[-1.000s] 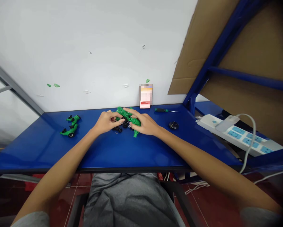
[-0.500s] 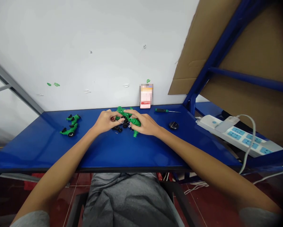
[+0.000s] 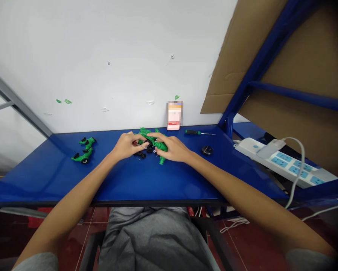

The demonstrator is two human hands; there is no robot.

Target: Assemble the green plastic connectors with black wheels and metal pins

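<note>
My left hand pinches a thin metal rod between thumb and fingers; its far end points toward my right hand. My right hand is closed around a green plastic toy part with a round end facing left. Behind and between the hands lies a heap of green toy pieces. Small black parts rest on the table below my left fingertips. A tiny pin-like piece lies just in front of them. My fingers hide part of the heap.
On the blue table, green toy vehicle pieces lie to the left. A screwdriver and a round black object are on the right. A phone-like screen leans on the wall. A white power strip stands far right.
The metal rod in my left hand has turned slightly, its tip looking lower and thinner. Both hands otherwise keep nearly the same place.
</note>
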